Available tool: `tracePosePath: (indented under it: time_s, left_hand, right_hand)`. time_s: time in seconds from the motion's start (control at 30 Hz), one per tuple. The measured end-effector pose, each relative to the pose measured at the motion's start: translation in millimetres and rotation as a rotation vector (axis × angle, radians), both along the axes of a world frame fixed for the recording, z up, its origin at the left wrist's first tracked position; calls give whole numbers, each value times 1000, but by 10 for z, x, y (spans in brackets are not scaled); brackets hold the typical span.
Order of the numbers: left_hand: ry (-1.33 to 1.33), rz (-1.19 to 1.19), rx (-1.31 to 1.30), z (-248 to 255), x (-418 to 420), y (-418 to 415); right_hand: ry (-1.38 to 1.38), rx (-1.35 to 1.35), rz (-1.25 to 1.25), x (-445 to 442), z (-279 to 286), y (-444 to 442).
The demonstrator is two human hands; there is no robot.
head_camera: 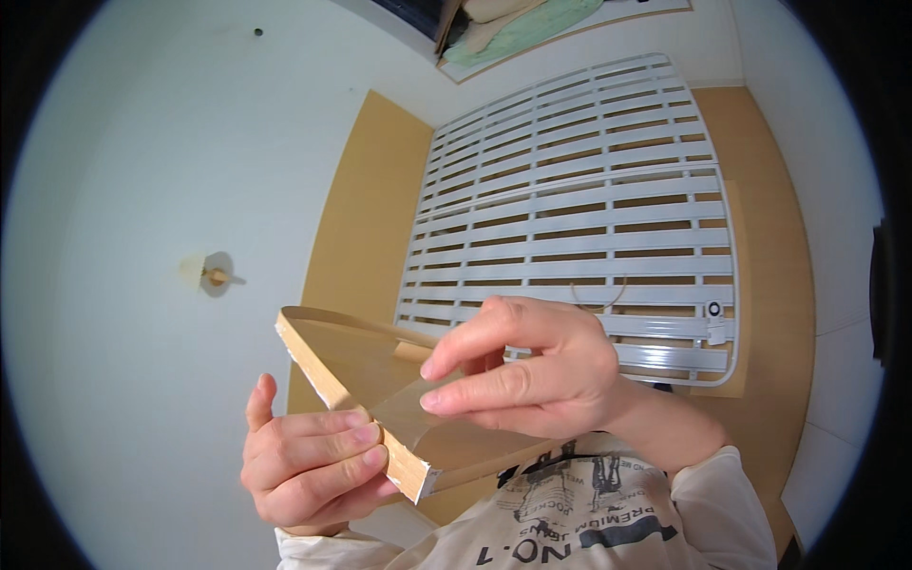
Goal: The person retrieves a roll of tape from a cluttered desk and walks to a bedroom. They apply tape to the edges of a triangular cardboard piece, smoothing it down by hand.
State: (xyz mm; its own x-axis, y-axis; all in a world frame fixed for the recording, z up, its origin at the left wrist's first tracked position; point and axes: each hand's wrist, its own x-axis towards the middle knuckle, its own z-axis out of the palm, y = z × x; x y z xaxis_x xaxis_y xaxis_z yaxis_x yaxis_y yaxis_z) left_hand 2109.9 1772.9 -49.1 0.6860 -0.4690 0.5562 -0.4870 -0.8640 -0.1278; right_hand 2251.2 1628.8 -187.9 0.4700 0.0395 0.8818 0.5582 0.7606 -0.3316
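Note:
A shallow tray-like piece with a wood-grain rim (313,363) is tilted in front of my chest. Ragged white edging runs along its outer side. My left hand (313,463) grips that rim near its lower corner, with the fingertips on the wood-grain face and the little finger raised. Over the brown inner face, my right hand (527,370) pinches a clear film (406,410) between thumb and fingers. The film rises from the rim near my left fingertips. My right hand hides much of the piece's far side.
A white slatted metal bed frame (570,235) stands beyond my hands. A thin cord (602,308) and a small white item (714,324) lie on its slats. A wooden wall fixture (216,276) juts out at left. Green fabric (527,35) rests on a ledge at top.

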Motion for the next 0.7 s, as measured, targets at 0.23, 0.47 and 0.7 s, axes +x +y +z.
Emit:
tracePosePath:
  time_s: [0.23,0.47,0.7]
  left_hand:
    - [23,60,-16,26,-138,-58]
    - [15,41,10,36,-100,-88]
    - [-18,1,-12,11,-45,-60]
  right_hand:
    - [-148,106,-306,-33,-50,84]
    - [-219,44,-234,-15,-67,-46]
    - [-278,108,-141,14,-67,35]
